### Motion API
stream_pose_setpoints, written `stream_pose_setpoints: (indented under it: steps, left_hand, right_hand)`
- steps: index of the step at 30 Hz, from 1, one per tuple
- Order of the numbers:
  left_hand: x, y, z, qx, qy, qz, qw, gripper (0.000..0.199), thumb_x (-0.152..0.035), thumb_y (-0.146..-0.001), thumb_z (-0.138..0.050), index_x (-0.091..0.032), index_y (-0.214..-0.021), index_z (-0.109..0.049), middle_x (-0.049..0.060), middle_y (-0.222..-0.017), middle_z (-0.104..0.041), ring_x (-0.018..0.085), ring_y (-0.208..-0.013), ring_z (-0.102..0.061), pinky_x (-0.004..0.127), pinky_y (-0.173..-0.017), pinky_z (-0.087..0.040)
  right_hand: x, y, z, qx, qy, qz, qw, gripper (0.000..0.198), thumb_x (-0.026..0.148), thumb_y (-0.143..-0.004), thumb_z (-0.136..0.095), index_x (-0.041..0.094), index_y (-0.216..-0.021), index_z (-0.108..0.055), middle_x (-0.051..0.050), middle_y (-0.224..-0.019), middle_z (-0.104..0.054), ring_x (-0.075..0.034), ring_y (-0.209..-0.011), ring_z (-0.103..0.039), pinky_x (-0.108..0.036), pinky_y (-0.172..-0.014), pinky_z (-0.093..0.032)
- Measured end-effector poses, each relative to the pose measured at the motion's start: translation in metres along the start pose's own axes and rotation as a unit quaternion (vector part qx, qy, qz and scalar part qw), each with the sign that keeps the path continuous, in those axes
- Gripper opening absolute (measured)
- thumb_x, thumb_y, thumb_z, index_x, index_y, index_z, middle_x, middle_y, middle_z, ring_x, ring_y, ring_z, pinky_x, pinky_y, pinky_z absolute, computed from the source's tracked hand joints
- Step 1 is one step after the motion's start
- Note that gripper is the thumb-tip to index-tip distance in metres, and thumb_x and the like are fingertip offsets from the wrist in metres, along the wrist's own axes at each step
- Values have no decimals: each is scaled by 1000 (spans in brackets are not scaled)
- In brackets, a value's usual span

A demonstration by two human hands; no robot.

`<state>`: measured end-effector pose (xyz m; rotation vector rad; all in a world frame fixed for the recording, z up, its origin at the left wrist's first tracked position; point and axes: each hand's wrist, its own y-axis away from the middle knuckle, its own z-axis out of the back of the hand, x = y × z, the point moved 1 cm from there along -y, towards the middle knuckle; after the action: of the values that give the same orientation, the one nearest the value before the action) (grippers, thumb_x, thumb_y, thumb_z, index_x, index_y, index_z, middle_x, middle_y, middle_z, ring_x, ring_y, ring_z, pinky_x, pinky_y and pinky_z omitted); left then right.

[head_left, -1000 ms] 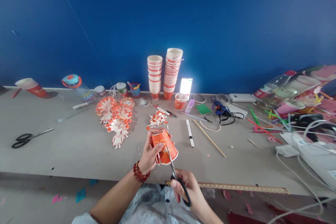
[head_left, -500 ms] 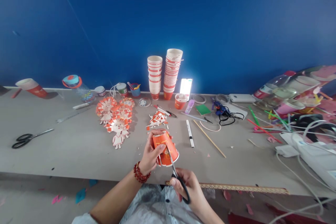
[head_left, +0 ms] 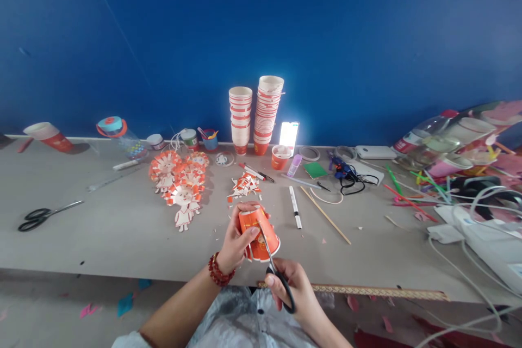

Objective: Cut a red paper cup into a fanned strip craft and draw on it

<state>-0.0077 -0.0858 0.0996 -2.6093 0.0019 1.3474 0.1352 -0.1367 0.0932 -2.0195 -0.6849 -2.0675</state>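
My left hand (head_left: 240,236), with red beads at the wrist, grips an orange paper cup (head_left: 267,231) tilted with its rim toward me. Slits run up the cup's wall from the rim on its left side. Black-handled scissors (head_left: 283,286) are held in my right hand (head_left: 297,288), their blades lying along the cup's wall and pointing up toward its base. Beyond the cup is a pile of orange and white paper scraps (head_left: 244,185). To the left lie several paper figures (head_left: 183,196) with curled orange fringes and drawn faces.
Two tall stacks of paper cups (head_left: 267,114) stand by the blue wall, beside a lit phone (head_left: 289,136). A white marker (head_left: 295,207) and a wooden stick (head_left: 326,216) lie to the right. Other scissors (head_left: 49,215) rest far left. Cables and a power strip (head_left: 485,234) crowd the right.
The cup and my left hand have shifted slightly right and toward me. The scissors stay against the cup's wall, with little movement of my right hand.
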Motion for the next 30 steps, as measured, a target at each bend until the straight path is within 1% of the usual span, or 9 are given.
stream_pose_setpoints:
  steps: [3,8,15,21,24,27,30]
  left_hand:
    - [1,1,0,10,-11,-2,1000,35,-36,-81,-70,-25,-108,-51,7,-121,-51,26,-107,-59,41,-85,-55]
    - [3,2,2,4,-22,-8,1000,35,-35,-81,-70,-25,-108,-51,8,-123,-50,27,-109,-58,42,-87,-54]
    - [3,1,1,9,7,-4,1000,32,-30,-81,-70,-25,-107,-52,8,-120,-50,25,-107,-58,43,-86,-55]
    - [4,2,1,8,13,-1,1000,33,-29,-81,-71,-25,-108,-53,7,-122,-52,24,-107,-59,42,-89,-54]
    - [5,1,1,-10,37,13,999,38,-31,-79,-73,-26,-111,-53,7,-118,-56,25,-108,-59,41,-89,-53]
    - [2,-3,4,-53,81,18,995,45,-34,-80,-72,-28,-119,-52,7,-117,-59,24,-111,-58,39,-91,-52]
    - [-2,-7,10,-88,110,29,990,47,-35,-84,-66,-31,-128,-50,7,-123,-58,23,-113,-57,39,-94,-51]
  right_hand:
    - [1,-1,0,3,-10,-1,1000,65,82,-69,-57,18,-63,-49,4,-41,-46,-7,-34,-38,-18,-38,-27]
    - [-1,-2,0,-14,-2,0,1000,64,81,-70,-57,18,-63,-48,5,-42,-42,-6,-33,-34,-19,-36,-25]
    - [-11,-2,2,-15,-3,-10,1000,65,81,-69,-58,18,-63,-48,5,-45,-40,-5,-33,-34,-19,-34,-25]
    - [-13,-2,3,-20,19,18,999,64,80,-73,-56,18,-63,-49,4,-44,-42,-6,-34,-33,-21,-36,-21]
    - [-8,-1,4,15,17,22,999,65,81,-74,-53,17,-62,-49,2,-43,-47,-8,-37,-39,-21,-41,-25]
    - [-1,5,8,69,20,36,997,67,82,-76,-49,17,-61,-52,-1,-45,-51,-11,-44,-45,-22,-47,-29]
    - [0,13,17,121,28,23,992,68,83,-75,-50,16,-61,-53,0,-46,-50,-10,-45,-43,-21,-46,-27]
